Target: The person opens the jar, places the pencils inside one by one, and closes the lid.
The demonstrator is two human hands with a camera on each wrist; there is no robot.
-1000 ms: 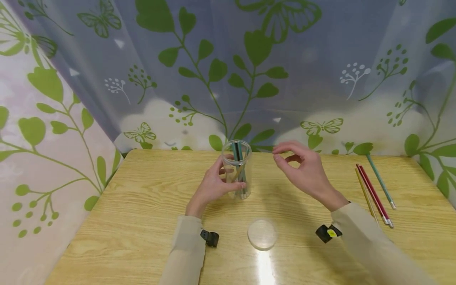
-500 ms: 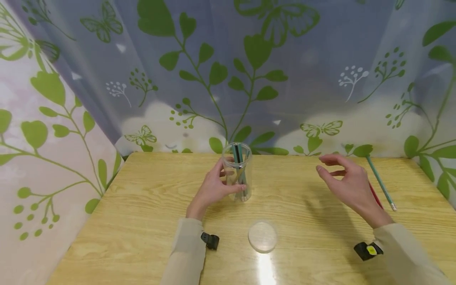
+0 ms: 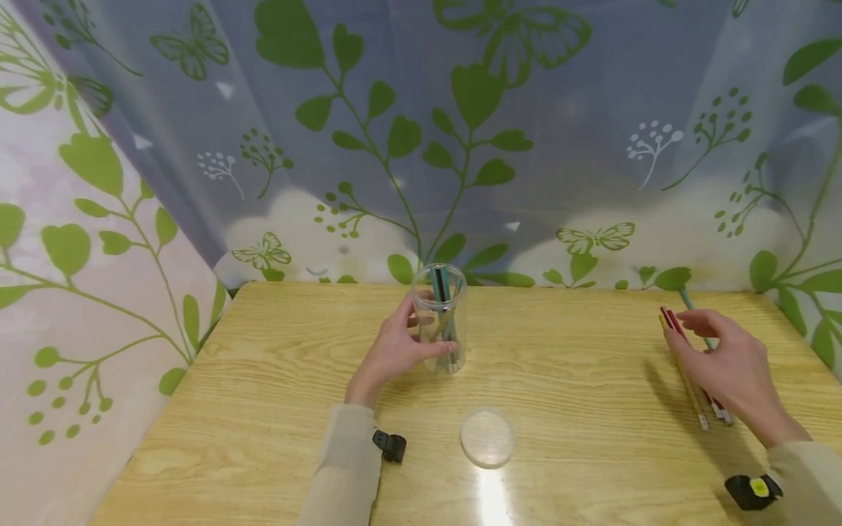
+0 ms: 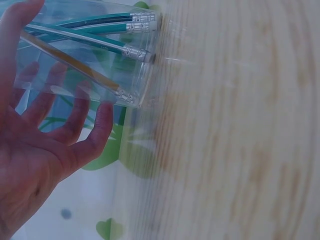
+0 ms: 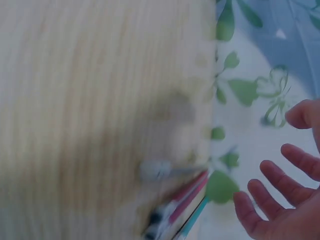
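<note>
My left hand (image 3: 401, 347) grips a clear plastic jar (image 3: 424, 314) from its left side, thumb across the front. Inside the jar stand several teal pencils (image 4: 95, 37) and a yellow one (image 4: 75, 62), eraser ends down. Over on the right, my right hand (image 3: 730, 365) hovers above loose pencils with fingers relaxed and nothing between them. Beneath it lie a yellow pencil (image 3: 689, 391), red pencils (image 5: 187, 197) and a teal pencil (image 3: 686, 298), partly hidden by the hand.
A round clear lid (image 3: 487, 438) lies flat on the wooden table (image 3: 263, 438), nearer than the jar. Behind the table's far edge hangs a leaf-patterned curtain (image 3: 559, 146), and another patterned cloth (image 3: 99, 292) borders the left side.
My right hand has moved right, from beside the jar to over the loose pencils. The left hand and the jar have stayed in place.
</note>
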